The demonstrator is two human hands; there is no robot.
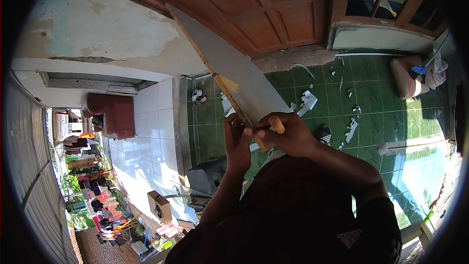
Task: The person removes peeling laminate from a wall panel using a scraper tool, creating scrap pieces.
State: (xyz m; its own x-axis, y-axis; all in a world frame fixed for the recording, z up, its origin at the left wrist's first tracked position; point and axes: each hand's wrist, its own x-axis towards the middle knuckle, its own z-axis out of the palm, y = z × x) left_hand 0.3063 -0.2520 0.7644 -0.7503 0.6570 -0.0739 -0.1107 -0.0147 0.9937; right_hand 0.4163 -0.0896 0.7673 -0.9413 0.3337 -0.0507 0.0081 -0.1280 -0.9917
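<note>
A long grey panel [234, 66] slants from the upper left down toward my hands, with a thin wooden strip [205, 61] along its left edge. My left hand [237, 137] pinches the lower end of the strip and the panel's edge. Touching it on the right, my right hand [293, 137] is closed around a tool with a round wooden handle [277, 123]; the working end is hidden behind my fingers. Both hands meet at the panel's lower end, above my dark shirt.
Below lies a green tiled floor [371, 117] strewn with white scraps [308, 101], a sandal [324, 133] and a sack [408, 76]. A wooden door [273, 10] stands behind. At left are white tiles [151, 117], a maroon armchair [115, 115] and a cardboard box [160, 205].
</note>
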